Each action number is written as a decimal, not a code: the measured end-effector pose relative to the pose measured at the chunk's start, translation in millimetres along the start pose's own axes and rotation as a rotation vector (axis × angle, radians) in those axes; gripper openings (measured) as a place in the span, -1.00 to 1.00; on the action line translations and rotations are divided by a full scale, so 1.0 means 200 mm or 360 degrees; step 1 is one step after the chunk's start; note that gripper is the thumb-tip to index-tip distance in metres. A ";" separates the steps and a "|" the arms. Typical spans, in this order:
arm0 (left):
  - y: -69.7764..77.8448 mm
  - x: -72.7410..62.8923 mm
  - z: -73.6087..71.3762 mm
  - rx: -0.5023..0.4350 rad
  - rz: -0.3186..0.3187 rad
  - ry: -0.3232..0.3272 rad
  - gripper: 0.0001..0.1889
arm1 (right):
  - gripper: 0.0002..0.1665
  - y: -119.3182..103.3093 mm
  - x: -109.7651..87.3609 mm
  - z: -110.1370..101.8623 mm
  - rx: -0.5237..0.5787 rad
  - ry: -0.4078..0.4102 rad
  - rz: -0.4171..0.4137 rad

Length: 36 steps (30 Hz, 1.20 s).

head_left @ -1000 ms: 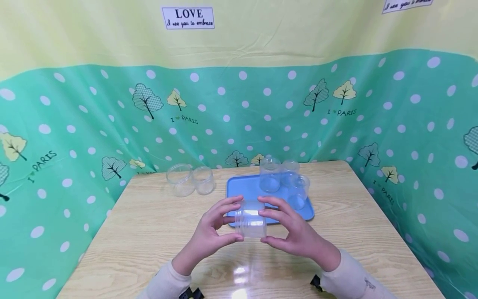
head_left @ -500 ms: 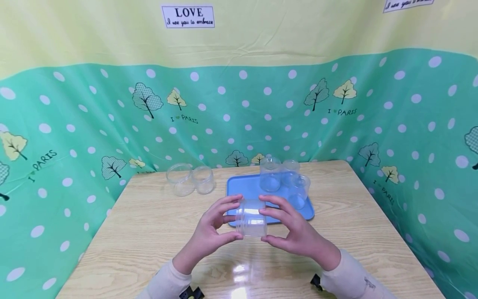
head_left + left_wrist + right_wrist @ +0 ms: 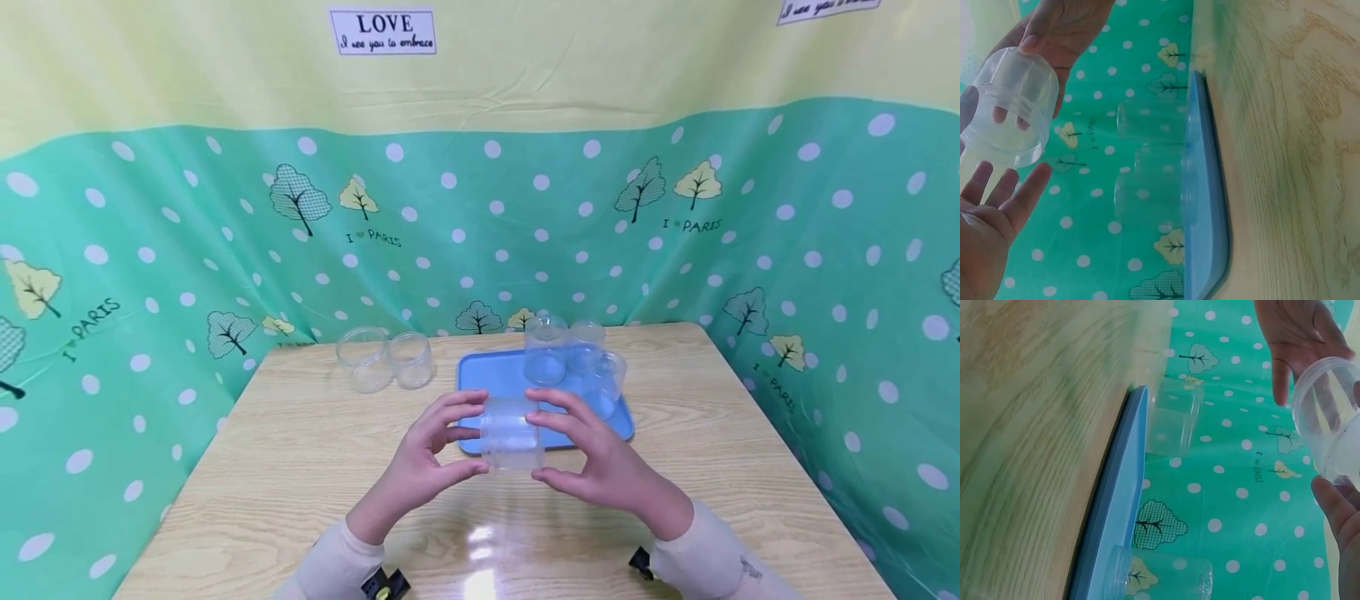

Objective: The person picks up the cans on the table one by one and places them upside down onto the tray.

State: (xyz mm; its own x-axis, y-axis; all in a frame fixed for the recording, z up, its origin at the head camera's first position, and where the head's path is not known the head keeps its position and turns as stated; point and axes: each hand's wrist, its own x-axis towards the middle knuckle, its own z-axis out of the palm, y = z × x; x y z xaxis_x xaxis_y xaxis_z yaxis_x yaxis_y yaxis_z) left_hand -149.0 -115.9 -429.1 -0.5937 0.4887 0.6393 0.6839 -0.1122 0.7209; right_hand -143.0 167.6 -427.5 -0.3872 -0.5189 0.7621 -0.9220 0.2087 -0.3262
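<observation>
Both hands hold a clear plastic jar [image 3: 512,435] on its side, raised in front of a blue tray [image 3: 480,375]. My left hand [image 3: 422,457] grips it at the ridged, threaded mouth end, thumb below and fingers above. The right hand [image 3: 603,462] pinches the closed base end the same way. In the left wrist view the jar [image 3: 1016,103] is see-through, with the right hand [image 3: 1054,31] behind its base and left fingertips right at the rim. The right wrist view shows the jar's [image 3: 1313,419] round mouth toward the left hand [image 3: 1297,337].
On the tray's right half stand three clear containers, among them a tall jar [image 3: 545,354] and a shorter jar [image 3: 603,383]. Two more clear jars, a wider jar [image 3: 367,362] and a smaller jar [image 3: 411,362], stand at the table's back left. A patterned curtain [image 3: 480,225] surrounds the table.
The jar has shifted slightly to the right and a little up in the head view, the right hand moving with it. The left hand barely moves. The tray and other jars stay put.
</observation>
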 end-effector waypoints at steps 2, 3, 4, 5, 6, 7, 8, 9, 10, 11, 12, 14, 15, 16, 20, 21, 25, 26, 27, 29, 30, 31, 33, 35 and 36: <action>-0.01 0.00 0.00 0.0022 0.0004 -0.0003 -0.29 | -0.19 0.00 0.00 -0.01 -0.0015 -0.0012 0.0038; -0.01 0.01 0.00 0.0034 0.0006 -0.0006 -0.30 | -0.19 0.01 -0.01 -0.02 -0.0021 -0.0017 0.0058; -0.01 0.01 0.00 0.0044 0.0006 -0.0007 -0.31 | -0.19 0.01 -0.01 -0.02 -0.0026 -0.0019 0.0073; -0.02 0.01 0.00 0.0051 0.0008 -0.0010 -0.32 | -0.19 0.01 -0.01 -0.03 -0.0030 -0.0019 0.0084; -0.02 0.01 0.00 0.0059 0.0009 -0.0009 -0.32 | -0.19 0.01 -0.01 -0.03 -0.0039 -0.0016 0.0090; -0.03 0.01 0.00 0.0078 0.0000 -0.0001 -0.31 | -0.19 0.02 -0.01 -0.04 -0.0046 -0.0015 0.0093; -0.03 0.01 0.00 0.0105 -0.0013 0.0011 -0.31 | -0.20 0.02 -0.02 -0.04 -0.0056 -0.0010 0.0095; -0.03 0.00 0.00 0.0138 -0.0034 0.0022 -0.32 | -0.20 0.03 -0.02 -0.04 -0.0066 -0.0001 0.0091; -0.03 0.00 0.00 0.0172 -0.0054 0.0033 -0.32 | -0.21 0.03 -0.02 -0.05 -0.0068 0.0005 0.0088; -0.03 0.00 -0.01 0.0211 -0.0079 0.0044 -0.32 | -0.22 0.04 -0.02 -0.05 -0.0069 0.0009 0.0086; -0.03 0.00 -0.01 0.0252 -0.0104 0.0055 -0.33 | -0.22 0.04 -0.01 -0.06 -0.0071 0.0011 0.0088; -0.03 0.00 -0.02 0.0325 -0.0152 0.0067 -0.36 | -0.23 0.05 -0.01 -0.07 -0.0071 0.0012 0.0096; -0.03 0.01 -0.02 0.0351 -0.0171 0.0069 -0.37 | -0.23 0.06 -0.01 -0.08 -0.0070 0.0010 0.0099; -0.03 0.01 -0.02 0.0369 -0.0191 0.0073 -0.38 | -0.23 0.06 -0.01 -0.08 -0.0070 0.0002 0.0107; -0.02 0.00 -0.03 0.0394 -0.0253 0.0081 -0.40 | -0.22 0.09 0.01 -0.11 -0.0112 -0.0009 0.0105; -0.02 0.00 -0.03 0.0395 -0.0264 0.0080 -0.41 | -0.22 0.10 0.01 -0.12 -0.0127 -0.0015 0.0108; -0.02 0.00 -0.03 0.0404 -0.0276 0.0068 -0.43 | -0.21 0.13 0.04 -0.16 -0.0196 -0.0044 0.0128; -0.02 0.00 -0.04 0.0409 -0.0276 0.0064 -0.43 | -0.20 0.13 0.04 -0.18 -0.0211 -0.0058 0.0137; -0.02 0.00 -0.04 0.0415 -0.0277 0.0061 -0.43 | -0.18 0.14 0.05 -0.19 -0.0225 -0.0073 0.0146; -0.03 0.00 -0.04 0.0426 -0.0275 0.0056 -0.44 | -0.15 0.15 0.06 -0.22 -0.0244 -0.0122 0.0180; -0.03 0.00 -0.04 0.0431 -0.0276 0.0053 -0.44 | -0.13 0.15 0.07 -0.23 -0.0245 -0.0151 0.0199; -0.03 0.00 -0.04 0.0433 -0.0279 0.0050 -0.44 | -0.12 0.15 0.08 -0.24 -0.0242 -0.0183 0.0219; -0.03 0.00 -0.04 0.0435 -0.0281 0.0046 -0.45 | -0.09 0.16 0.10 -0.27 -0.0245 -0.0243 0.0257; -0.03 0.00 -0.04 0.0439 -0.0282 0.0040 -0.45 | -0.07 0.17 0.12 -0.29 -0.0256 -0.0298 0.0287; -0.03 0.00 -0.04 0.0439 -0.0280 0.0037 -0.45 | -0.06 0.17 0.13 -0.30 -0.0262 -0.0322 0.0298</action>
State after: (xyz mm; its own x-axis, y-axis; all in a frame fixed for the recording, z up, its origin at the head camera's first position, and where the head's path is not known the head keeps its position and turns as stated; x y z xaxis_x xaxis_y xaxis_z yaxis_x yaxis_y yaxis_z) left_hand -156.9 -122.6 -431.9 -0.7205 0.4594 0.5194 0.6569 0.2123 0.7235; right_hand -185.6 211.1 -386.6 -0.5553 -0.6100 0.5652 -0.8307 0.4389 -0.3425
